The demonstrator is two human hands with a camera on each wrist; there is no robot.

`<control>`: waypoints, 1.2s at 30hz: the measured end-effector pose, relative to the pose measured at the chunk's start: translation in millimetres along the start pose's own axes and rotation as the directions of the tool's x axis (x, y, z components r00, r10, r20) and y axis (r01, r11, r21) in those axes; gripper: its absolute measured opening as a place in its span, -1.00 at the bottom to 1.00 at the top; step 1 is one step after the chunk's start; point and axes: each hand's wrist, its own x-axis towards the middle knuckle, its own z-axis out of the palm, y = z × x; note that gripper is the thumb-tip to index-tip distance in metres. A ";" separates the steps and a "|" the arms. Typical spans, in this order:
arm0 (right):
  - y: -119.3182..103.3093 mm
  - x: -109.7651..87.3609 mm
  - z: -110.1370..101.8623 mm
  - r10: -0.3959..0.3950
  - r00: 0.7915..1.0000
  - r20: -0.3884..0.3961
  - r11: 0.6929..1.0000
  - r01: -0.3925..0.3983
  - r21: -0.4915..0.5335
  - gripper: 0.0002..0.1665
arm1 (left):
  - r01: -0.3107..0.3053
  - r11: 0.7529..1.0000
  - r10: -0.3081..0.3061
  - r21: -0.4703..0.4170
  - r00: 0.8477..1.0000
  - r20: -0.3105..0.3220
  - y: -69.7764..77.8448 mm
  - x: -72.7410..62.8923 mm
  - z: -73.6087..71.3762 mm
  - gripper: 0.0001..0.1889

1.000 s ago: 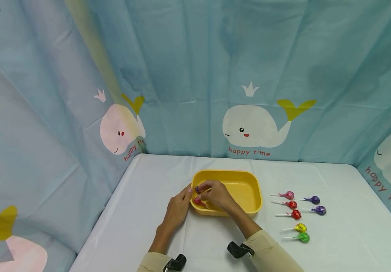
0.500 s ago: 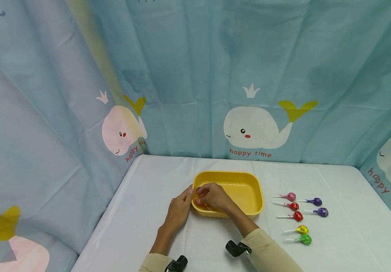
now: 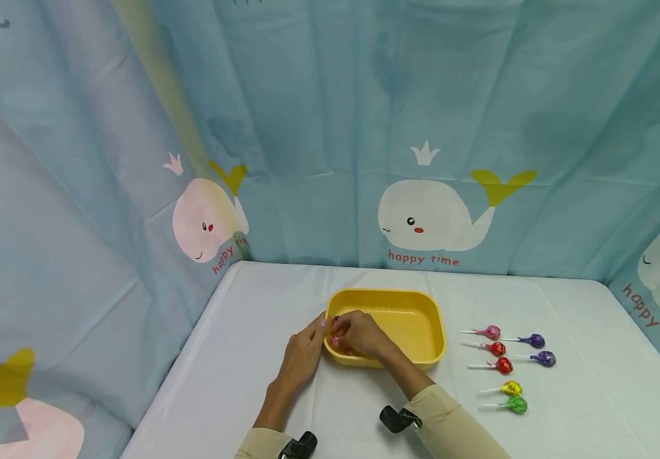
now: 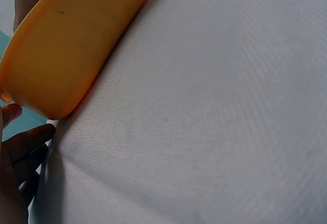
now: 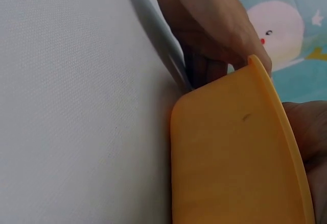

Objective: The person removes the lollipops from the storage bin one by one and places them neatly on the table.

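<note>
A yellow plastic tray (image 3: 401, 360) sits on the white table. Against its left end rests my left hand (image 3: 301, 354), thumb at the rim and fingers along the outside wall; in the left wrist view those fingers (image 4: 30, 145) look fairly straight. My right hand (image 3: 361, 333) reaches inside the tray's left end, finger and thumb pinching at a pink lollipop (image 3: 335, 342), mostly covered by the hand. A bit of a purple lollipop (image 3: 336, 317) shows by the fingertips. In the right wrist view the tray wall (image 5: 230, 147) hides what the right fingers hold.
Several lollipops lie loose right of the tray: a pink one (image 3: 491, 332), two red ones, two purple ones, a yellow one (image 3: 512, 387) and a green one (image 3: 516, 405). A blue curtain (image 3: 318, 127) with whales hangs behind the table.
The right finger and thumb have closed together around the pink lollipop inside the tray's left end. My left hand keeps its place; the whole view has shifted slightly.
</note>
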 end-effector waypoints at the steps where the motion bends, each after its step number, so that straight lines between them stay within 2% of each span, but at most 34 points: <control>1: 0.2 -0.4 -0.6 0.003 1.000 -0.002 1.000 -0.003 -0.002 -0.86 | 0.009 1.000 -0.009 -0.002 1.000 0.003 0.4 -0.1 -0.2 -0.40; 7: 2.7 -3.3 -6.5 0.022 0.999 -0.039 1.000 -0.022 0.007 -0.82 | 0.028 1.000 -0.028 0.008 1.000 0.011 1.4 0.0 -0.5 -0.37; 13: 5.0 -9.6 -17.2 0.057 0.994 -0.093 0.998 -0.055 0.024 -0.78 | 0.004 1.000 -0.004 0.012 1.000 0.006 0.9 -0.8 0.3 -0.35; 16: 6.3 -13.3 -22.9 0.068 0.989 -0.135 0.998 -0.065 0.025 -0.79 | 0.011 1.000 -0.011 0.007 1.000 0.007 0.9 -0.3 0.6 -0.35; 20: 8.9 -18.2 -29.6 0.093 0.976 -0.197 0.995 -0.085 0.052 -0.80 | 0.026 1.000 -0.026 -0.003 1.000 0.013 1.8 -0.2 0.4 -0.34; 27: 13.0 -29.6 -42.4 0.107 0.946 -0.306 0.992 -0.084 0.089 -0.77 | 0.011 1.000 -0.010 -0.013 1.000 0.022 2.3 -0.7 -0.1 -0.34; 36: 15.0 -52.0 -60.1 0.116 0.918 -0.380 0.986 -0.062 0.152 -0.70 | 0.009 1.000 -0.008 -0.013 1.000 0.026 0.6 0.2 0.7 -0.34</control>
